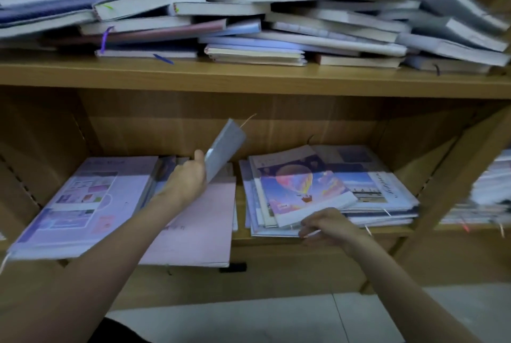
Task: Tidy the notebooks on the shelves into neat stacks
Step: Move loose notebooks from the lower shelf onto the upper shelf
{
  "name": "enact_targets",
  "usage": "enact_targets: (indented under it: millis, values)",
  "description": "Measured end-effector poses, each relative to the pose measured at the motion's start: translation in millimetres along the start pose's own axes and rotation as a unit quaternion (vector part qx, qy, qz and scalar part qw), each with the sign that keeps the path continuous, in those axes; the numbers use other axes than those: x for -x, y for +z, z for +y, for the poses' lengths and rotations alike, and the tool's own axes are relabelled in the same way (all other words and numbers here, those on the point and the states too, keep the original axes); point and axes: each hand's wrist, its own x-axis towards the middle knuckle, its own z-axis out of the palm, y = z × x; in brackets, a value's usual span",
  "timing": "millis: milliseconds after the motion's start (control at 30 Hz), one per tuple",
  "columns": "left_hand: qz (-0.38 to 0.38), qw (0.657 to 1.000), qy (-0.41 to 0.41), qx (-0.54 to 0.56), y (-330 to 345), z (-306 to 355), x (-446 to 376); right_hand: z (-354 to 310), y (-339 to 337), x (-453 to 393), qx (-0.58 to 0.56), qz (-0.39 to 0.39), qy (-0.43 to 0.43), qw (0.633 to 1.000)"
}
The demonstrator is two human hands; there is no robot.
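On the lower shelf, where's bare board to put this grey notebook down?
Little: a narrow strip between the pink notebook and the balloon-cover stack, plus the front edge below that stack near the right hand. The upper shelf pile is crammed.

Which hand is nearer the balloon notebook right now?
The right hand: it touches the front edge of the balloon notebook. The left hand is off to that notebook's left, holding a grey notebook up.
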Motion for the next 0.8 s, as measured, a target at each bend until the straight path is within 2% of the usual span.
enact_targets:
  millis: [100, 167, 233, 300, 367, 467, 533, 600, 633, 667, 700, 733, 800]
  values:
    - [0.04, 0.998, 0.008, 0.05, -17.5, 19.4, -0.7, -0.9, -12.2, 0.8, -0.039, 0.061, -0.049, 0.996]
    - [0.053, 0.997, 0.026, 0.053, -28.0, 40.9, -7.6, -6.8, -18.4, -0.6, -0.077, 0.061, -0.071, 0.993]
    - [0.063, 0.995, 0.07, 0.038, -35.5, 65.1, -15.9, -14.1, -22.9, 1.1, -0.195, 0.028, -0.077, 0.977]
    - [0.094, 0.987, 0.12, 0.058, -39.9, 88.1, -22.6, -21.0, -33.2, 5.2, -0.347, -0.038, -0.079, 0.934]
    - [0.137, 0.966, 0.175, 0.135, -42.0, 108.1, -26.3, -25.1, -48.3, 10.3, -0.461, -0.074, -0.087, 0.88]
    - [0.181, 0.915, 0.297, 0.205, -39.9, 127.0, -26.2, -27.1, -71.2, 13.0, -0.58, -0.036, -0.139, 0.801]
    - [0.187, 0.885, 0.383, 0.185, -27.9, 121.8, -24.8, -23.8, -80.7, 15.1, -0.6, 0.009, -0.181, 0.78]
    - [0.202, 0.888, 0.398, 0.106, -0.4, 101.8, -26.6, -14.5, -83.0, 10.1, -0.58, 0.04, -0.18, 0.793]
    - [0.197, 0.908, 0.365, 0.058, 16.3, 92.2, -23.2, -5.4, -81.9, 4.0, -0.541, 0.054, -0.169, 0.822]
    - [0.16, 0.936, 0.313, 0.031, 35.2, 82.8, -17.5, 3.4, -79.5, -2.5, -0.467, 0.071, -0.154, 0.868]
    - [0.098, 0.961, 0.255, 0.04, 52.5, 75.6, -9.6, 12.6, -77.2, -9.7, -0.355, 0.098, -0.138, 0.92]
    - [0.015, 0.976, 0.201, 0.084, 70.1, 70.9, 0.6, 20.4, -74.6, -16.2, -0.233, 0.117, -0.131, 0.957]
    - [-0.153, 0.958, 0.109, 0.218, 92.7, 71.6, 19.5, 27.3, -68.0, -23.3, -0.036, 0.13, -0.147, 0.98]
